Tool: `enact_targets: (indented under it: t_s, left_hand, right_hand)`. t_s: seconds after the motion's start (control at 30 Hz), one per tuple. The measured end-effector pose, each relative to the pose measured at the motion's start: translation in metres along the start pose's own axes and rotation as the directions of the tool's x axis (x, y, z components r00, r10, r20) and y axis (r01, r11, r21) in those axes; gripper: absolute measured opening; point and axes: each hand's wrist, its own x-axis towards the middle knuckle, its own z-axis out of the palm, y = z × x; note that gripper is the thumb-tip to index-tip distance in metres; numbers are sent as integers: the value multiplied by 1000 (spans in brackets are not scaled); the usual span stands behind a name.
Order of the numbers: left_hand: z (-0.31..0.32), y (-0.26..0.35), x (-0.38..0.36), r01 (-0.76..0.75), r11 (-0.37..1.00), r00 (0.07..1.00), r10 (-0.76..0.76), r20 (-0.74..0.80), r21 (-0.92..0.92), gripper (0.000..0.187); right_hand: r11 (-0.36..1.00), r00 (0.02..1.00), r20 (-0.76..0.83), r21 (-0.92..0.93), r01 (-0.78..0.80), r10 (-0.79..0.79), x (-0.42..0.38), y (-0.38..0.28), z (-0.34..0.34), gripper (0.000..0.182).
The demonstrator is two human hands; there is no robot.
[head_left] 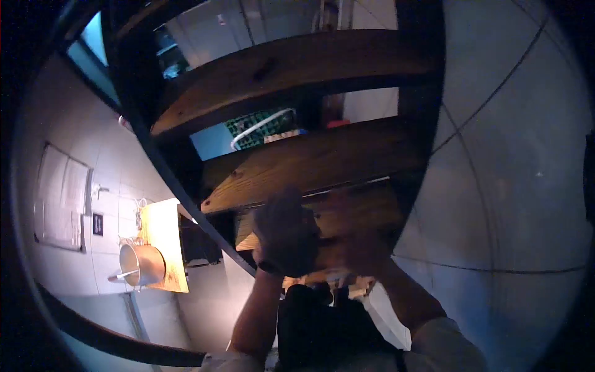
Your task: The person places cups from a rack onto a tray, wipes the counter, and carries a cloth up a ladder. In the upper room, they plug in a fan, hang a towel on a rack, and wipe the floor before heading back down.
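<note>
My left hand looks dark, perhaps gloved, and is raised in front of the wooden stair treads at the centre. Its fingers are lost in shadow and blur. Just right of it, my right hand is smeared by motion over a lower wooden tread. Whether either hand holds anything cannot be made out. Above both hands runs a wider wooden tread.
Another tread crosses higher up, between dark curved side rails. A green crate shows through the gap. At the left a pot stands on a lit wooden board. A tiled wall rises at the right.
</note>
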Motion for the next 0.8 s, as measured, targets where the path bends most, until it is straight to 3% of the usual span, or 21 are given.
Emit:
enact_targets:
  t_s: [0.07, 0.13, 0.27, 0.37, 0.47, 0.57, 0.7, 0.8]
  left_hand:
    - [9, 27, 27, 104, 993, 994, -103, -20, 59, 84]
    - [14, 50, 43, 193, 973, 981, -191, -30, 127, 83]
    - [23, 65, 74, 319, 922, 947, -321, -27, 221, 82]
    - [44, 36, 98, 349, 888, 935, -350, -53, 300, 80]
    - [93, -8, 111, 339, 835, 940, -320, -118, 434, 78]
    - [154, -36, 110, 335, 784, 942, -270, -198, 523, 77]
    - [207, -8, 111, 294, 819, 944, -170, -282, 492, 74]
    - [226, 44, 116, 186, 890, 943, -42, -332, 416, 72]
  right_hand:
    - [994, 991, -93, 62, -91, 97, -14, -5, -54, 91]
    - [986, 970, -231, 163, -35, 72, -25, -16, -105, 94]
    - [982, 912, -376, 155, -112, 164, -55, -35, -159, 100]
    - [958, 890, -412, 274, -81, 193, -53, -36, -170, 100]
    - [981, 940, -297, 144, -128, 166, -30, -42, -180, 96]
    - [965, 915, -310, 31, -262, 259, 6, -59, -191, 95]
    - [923, 932, -357, 376, 78, 66, 68, -69, -213, 95]
    - [957, 926, -326, 146, 250, -192, 126, -103, -245, 92]
